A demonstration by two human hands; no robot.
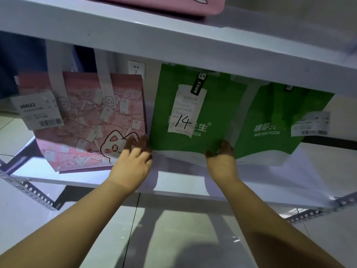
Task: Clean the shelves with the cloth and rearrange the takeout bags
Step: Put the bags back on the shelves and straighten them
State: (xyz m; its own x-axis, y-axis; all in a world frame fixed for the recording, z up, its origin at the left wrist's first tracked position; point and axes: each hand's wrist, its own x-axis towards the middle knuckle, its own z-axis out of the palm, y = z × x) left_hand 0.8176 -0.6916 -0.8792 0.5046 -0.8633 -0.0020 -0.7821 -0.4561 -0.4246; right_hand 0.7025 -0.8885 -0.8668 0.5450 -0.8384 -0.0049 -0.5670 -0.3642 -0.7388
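Step in hand: the rearrange part, not wiping. No cloth in view anywhere.

Three bags stand in a row on the shelf (183, 182), under the upper shelf (173, 35). Pink bag (92, 120) is at left of frame, mid bag (164, 120) at centre w/ a receipt (185, 113) marked "14" on its front, and R bag (258, 144) at right, also green. Mid bag is upright, bottom on the shelf, and its L edge touches or nearly touches the pink bag. Its R edge overlaps the R bag's front.

L hand (133, 163) is at the mid bag's lower-left corner. Its fingers are fairly straight and spread, laid vs the bag's edge and partly over the pink bag's cat print. It's pressing, not clamped. R hand (222, 159) is at the lower-right corner, thumb on the bag's front and fingers curled round the side into the gap by the R bag. That looks like a pinch on the bag, though the fingertips are in shadow, so not 100% sure.

Judgement: both hands bracket the mid bag's base to slide or square it up in the row.

Next move prob needs:
- even push from both sides so the bag stays upright, since it's soft fabric and will buckle if squeezed low
- care w/ the L fingers so the pink bag isn't dragged along
- freeing the R edge from the R bag so the fronts line up and the "14" receipt stays readable
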